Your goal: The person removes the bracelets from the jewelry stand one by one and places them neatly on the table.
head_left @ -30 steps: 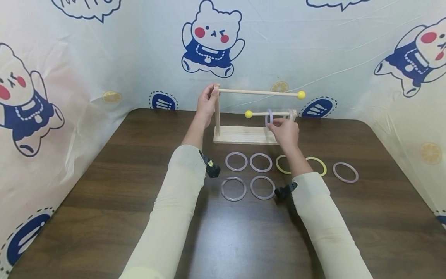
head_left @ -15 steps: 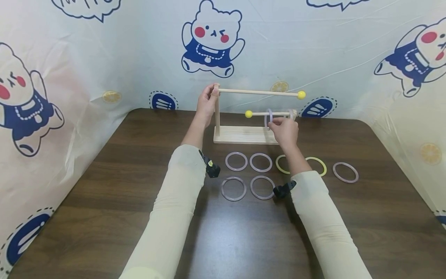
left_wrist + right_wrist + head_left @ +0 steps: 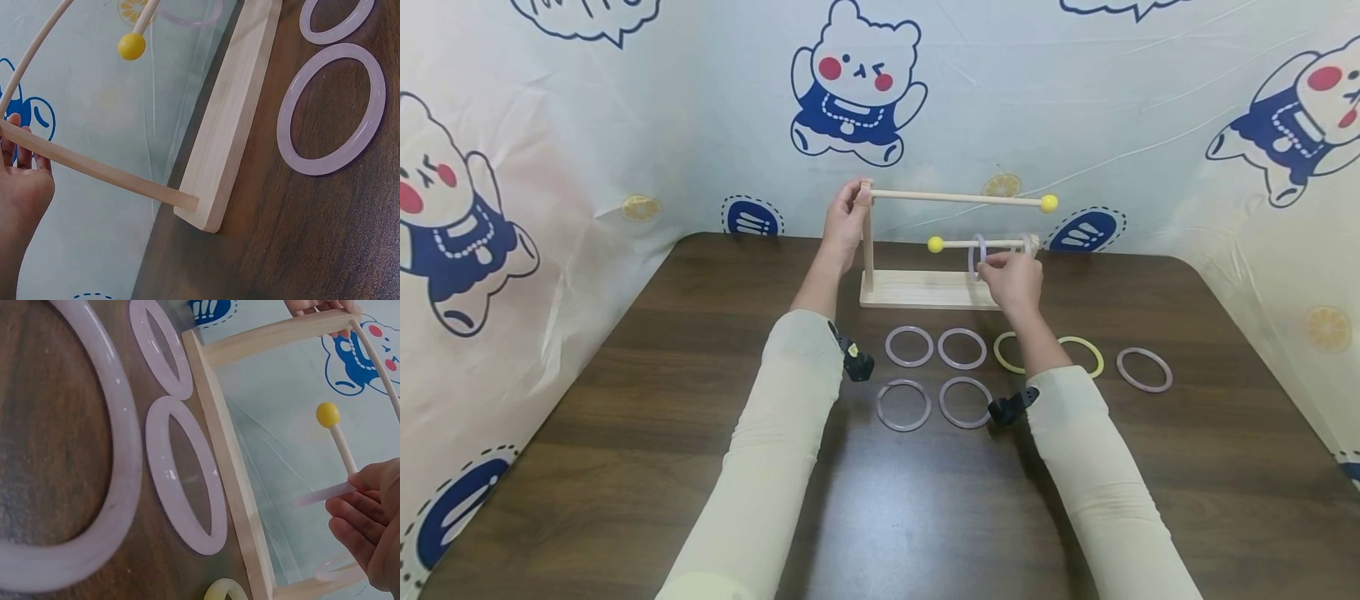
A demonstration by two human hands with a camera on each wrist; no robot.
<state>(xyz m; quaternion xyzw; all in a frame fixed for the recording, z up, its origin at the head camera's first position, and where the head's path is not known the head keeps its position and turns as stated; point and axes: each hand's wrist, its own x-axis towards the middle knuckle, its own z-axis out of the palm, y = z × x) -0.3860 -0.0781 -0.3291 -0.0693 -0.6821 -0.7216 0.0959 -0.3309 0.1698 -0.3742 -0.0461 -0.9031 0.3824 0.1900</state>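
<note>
A wooden stand [image 3: 917, 290] with two rods at different heights, each tipped with a yellow ball, stands at the table's back. My left hand [image 3: 842, 221] grips the top of its left upright [image 3: 100, 165]. With thumb and fingers, my right hand [image 3: 1018, 290] pinches a pale purple ring [image 3: 322, 494], which hangs around the lower rod [image 3: 955, 245]. Farther right on that rod, near the right upright, is another pale ring [image 3: 1027, 243]. The right hand hides part of the stand's right side. No ring shows on the upper rod [image 3: 955, 197].
Several pale purple rings lie flat on the dark wooden table [image 3: 700, 500], including one far right [image 3: 1120, 369]. Two yellow rings, one marked here [image 3: 1101, 363], lie partly behind the right forearm. A patterned curtain [image 3: 700, 108] surrounds the table's back and sides.
My right hand and the pinched ring have shifted very slightly left along the lower rod, then stayed almost still. The left hand keeps its place on the upright.
</note>
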